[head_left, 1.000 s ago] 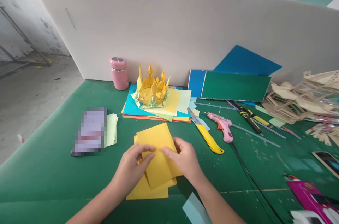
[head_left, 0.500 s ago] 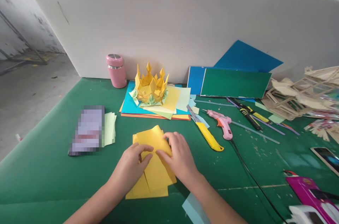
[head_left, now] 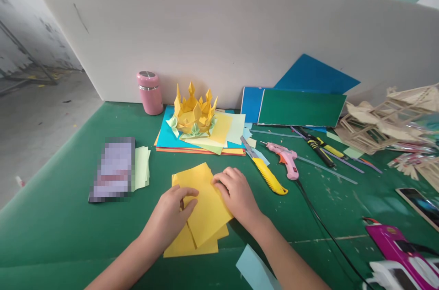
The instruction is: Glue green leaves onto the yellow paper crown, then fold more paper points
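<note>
A small stack of yellow paper sheets (head_left: 200,207) lies on the green table (head_left: 61,217) in front of me. My left hand (head_left: 169,217) rests on the top sheet's left side, fingers curled and thumb pressing the paper. My right hand (head_left: 236,194) lies flat on the sheet's right edge, fingers together and pushing down along it. The top sheet sits askew over the ones below.
Behind the sheets stand a yellow origami crown (head_left: 194,111) on a stack of coloured paper (head_left: 164,136), a pink bottle (head_left: 150,92), a yellow utility knife (head_left: 265,173) and a pink glue gun (head_left: 286,159) with its black cord. Blue and green boards (head_left: 302,107), wooden model parts (head_left: 384,125), a phone (head_left: 416,201) and a light blue scrap (head_left: 254,271) lie right.
The top yellow sheet, held raised and curved, now lies flat. My right hand slid from its middle to its right edge; my left hand stayed in place.
</note>
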The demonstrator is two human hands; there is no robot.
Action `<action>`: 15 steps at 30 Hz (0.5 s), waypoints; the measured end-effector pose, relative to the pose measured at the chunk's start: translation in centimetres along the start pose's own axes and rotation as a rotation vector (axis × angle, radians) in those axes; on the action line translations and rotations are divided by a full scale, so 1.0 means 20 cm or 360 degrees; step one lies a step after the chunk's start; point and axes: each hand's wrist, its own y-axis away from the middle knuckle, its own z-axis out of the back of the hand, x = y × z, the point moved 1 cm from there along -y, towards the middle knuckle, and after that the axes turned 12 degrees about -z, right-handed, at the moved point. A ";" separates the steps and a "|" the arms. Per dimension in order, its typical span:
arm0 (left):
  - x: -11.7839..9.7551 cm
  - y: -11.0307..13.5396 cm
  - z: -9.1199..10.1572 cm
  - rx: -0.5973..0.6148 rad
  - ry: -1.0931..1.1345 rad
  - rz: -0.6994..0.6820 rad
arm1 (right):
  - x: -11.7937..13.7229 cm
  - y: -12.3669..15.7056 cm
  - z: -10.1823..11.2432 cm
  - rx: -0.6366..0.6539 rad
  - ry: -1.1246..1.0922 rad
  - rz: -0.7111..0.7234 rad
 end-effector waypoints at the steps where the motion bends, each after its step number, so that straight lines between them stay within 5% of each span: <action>1: 0.00 0.00 0.00 0.0001 -0.0001 -0.0006 | 0.00 0.00 0.00 0.0009 -0.0005 0.0010; 15: 0.05 0.02 0.06 0.0084 -0.0239 -0.0333 | -0.04 0.01 0.02 0.0104 -0.0087 -0.0056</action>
